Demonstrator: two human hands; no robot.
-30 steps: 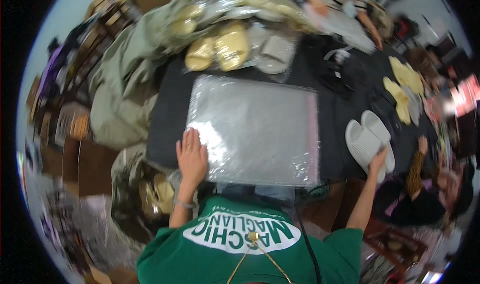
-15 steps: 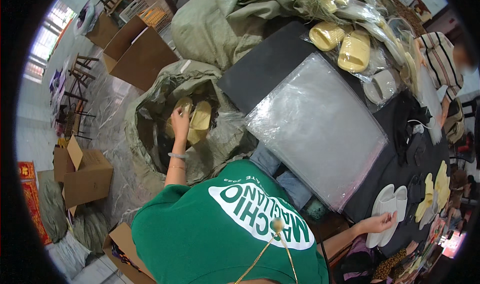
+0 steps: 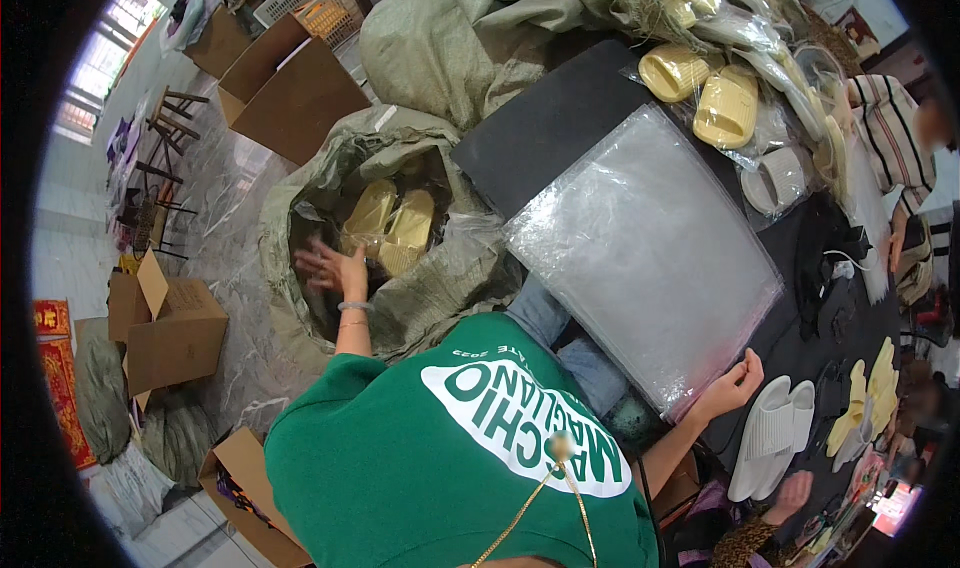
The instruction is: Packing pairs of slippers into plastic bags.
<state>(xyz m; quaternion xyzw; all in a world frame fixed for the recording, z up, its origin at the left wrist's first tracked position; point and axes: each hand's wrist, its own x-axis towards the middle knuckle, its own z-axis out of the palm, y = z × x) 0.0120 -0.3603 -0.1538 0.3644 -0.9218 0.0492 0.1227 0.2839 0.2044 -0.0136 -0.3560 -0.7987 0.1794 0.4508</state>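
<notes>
Inside the woven sack [image 3: 290,203] on the left, a pair of yellow slippers [image 3: 408,233] lies in clear plastic. My left hand [image 3: 338,271] is just beside them, over the sack's mouth, fingers spread and empty, a little blurred. A bangle circles that wrist. On the right, a stack of clear plastic bags [image 3: 640,258] rests on the black table. My right hand [image 3: 730,388] is at the stack's near right corner, fingers loosely bent and apart, with nothing seen in them. Farther right lies a pair of white slippers [image 3: 770,438].
Wrapped yellow slippers [image 3: 725,108] and wrapped white slippers [image 3: 775,180] lie at the table's far side. A co-worker's hand [image 3: 790,498] is near the white pair; another person in stripes [image 3: 890,133] stands at right. Cardboard boxes [image 3: 290,108] and stools [image 3: 165,128] stand left.
My left hand has let go of the yellow slippers and moved back off them, opening. My right hand has moved left from the white slippers to the plastic bags' corner.
</notes>
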